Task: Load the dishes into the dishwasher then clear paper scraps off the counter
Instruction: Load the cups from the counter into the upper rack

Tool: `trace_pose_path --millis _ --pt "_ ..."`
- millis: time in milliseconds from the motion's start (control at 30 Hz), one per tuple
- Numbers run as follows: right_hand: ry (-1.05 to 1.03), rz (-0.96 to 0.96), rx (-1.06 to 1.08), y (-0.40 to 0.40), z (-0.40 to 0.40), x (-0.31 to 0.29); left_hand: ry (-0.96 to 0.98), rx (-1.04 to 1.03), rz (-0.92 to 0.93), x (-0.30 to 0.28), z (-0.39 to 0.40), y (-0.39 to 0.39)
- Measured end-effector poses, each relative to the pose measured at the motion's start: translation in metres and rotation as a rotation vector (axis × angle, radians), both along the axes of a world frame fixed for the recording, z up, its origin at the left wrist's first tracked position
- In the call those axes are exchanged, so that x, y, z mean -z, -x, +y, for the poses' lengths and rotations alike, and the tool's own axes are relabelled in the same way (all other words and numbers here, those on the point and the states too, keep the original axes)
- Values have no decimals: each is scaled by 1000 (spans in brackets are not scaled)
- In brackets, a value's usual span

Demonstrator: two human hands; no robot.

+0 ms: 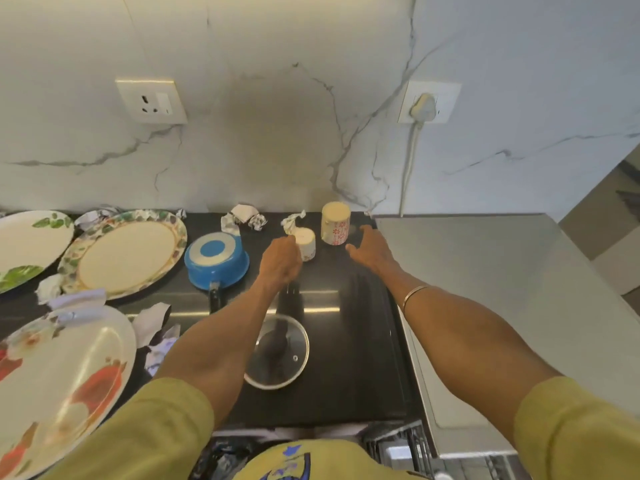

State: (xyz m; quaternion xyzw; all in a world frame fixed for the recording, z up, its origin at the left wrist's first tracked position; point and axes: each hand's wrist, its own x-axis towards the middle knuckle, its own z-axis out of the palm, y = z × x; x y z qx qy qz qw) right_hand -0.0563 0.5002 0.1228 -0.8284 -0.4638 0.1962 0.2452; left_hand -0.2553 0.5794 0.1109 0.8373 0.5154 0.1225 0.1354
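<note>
Two upturned mugs stand at the back of the black counter (360, 341): a small white one (307, 244) and a taller one with red flowers (335, 223). My left hand (281, 262) is at the small mug, fingers curled against its left side. Spread open, my right hand (371, 250) hovers just right of the tall mug without touching it. A blue saucepan (216, 259) lies upside down to the left. A glass lid (277, 351) lies in front, between my forearms. Crumpled paper scraps (244, 216) sit along the wall.
Three large floral plates (124, 252) (29, 244) (62, 382) fill the left side, with more paper scraps (152, 322) among them. A steel surface (502, 289) adjoins on the right. The dishwasher rack (398, 445) shows below the counter edge. A plugged-in cable (408, 168) hangs down the wall.
</note>
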Motion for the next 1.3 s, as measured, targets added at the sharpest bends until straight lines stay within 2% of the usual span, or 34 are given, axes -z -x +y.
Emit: trace_pose_path --millis 233,333,433,600,833,967,1133,1300 --pt "-20 65 29 -15 61 -5 199 68 34 14 65 -25" --pt "-2 101 25 -17 82 2 289 118 97 23 75 -38" --pt "49 89 -10 -18 101 16 379 104 83 36 71 -48" --pt "54 132 -13 -18 120 40 295 25 25 47 54 -47" --pt "-28 123 59 -15 126 43 356 -32 -29 38 49 -39" --pt "-39 83 44 -17 116 38 328 -98 -69 33 49 -25" --pt "-44 87 42 -20 100 23 240 -91 -83 7 38 -22" --pt "-71 88 21 -18 80 5 238 -82 -113 -9 8 -27"
